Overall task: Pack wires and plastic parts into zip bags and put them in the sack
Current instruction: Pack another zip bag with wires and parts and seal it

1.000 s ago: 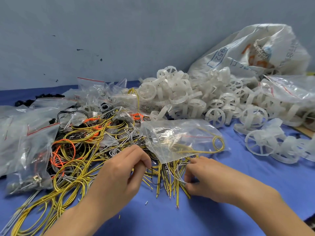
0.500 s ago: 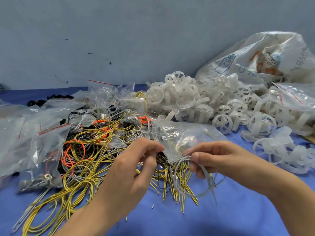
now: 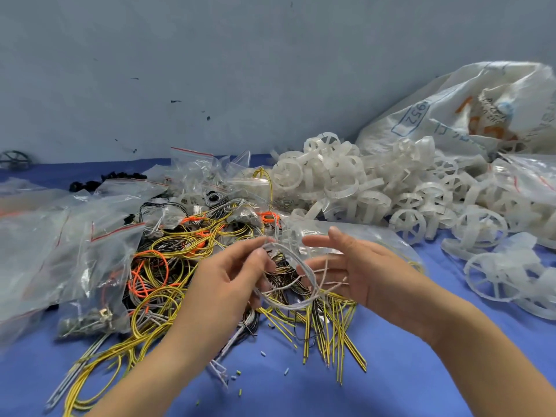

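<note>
Two hands, mine, meet above the tangle in the head view. My left hand point(image 3: 231, 278) has its fingers curled, and its thumb and forefinger pinch the top of a grey wire loop point(image 3: 293, 307), which hangs in the air between my hands. My right hand point(image 3: 358, 266) is spread wide with the palm turned toward the left, the fingers straight and the thumb up. Loose strands of the loop cross its fingers, but it grips nothing.

A clear zip bag point(image 3: 361, 236) lies just behind my right hand on the heap, with a few yellow strands showing inside at its right end. I cannot tell whether its mouth is open.

Under and to the left of my hands, yellow wires point(image 3: 180, 245) sprawl over the blue cloth point(image 3: 391, 380), with orange wires point(image 3: 141, 275) coiled among them and cut ends fanned out below my right hand. Filled bags point(image 3: 54, 251) with red seal lines are heaped at the far left.

Behind and to the right sits a mound of white plastic wheels point(image 3: 340, 188). The printed white sack point(image 3: 445, 115) slumps against the wall in the back right corner, beyond the wheels and well apart from the zip bag.
</note>
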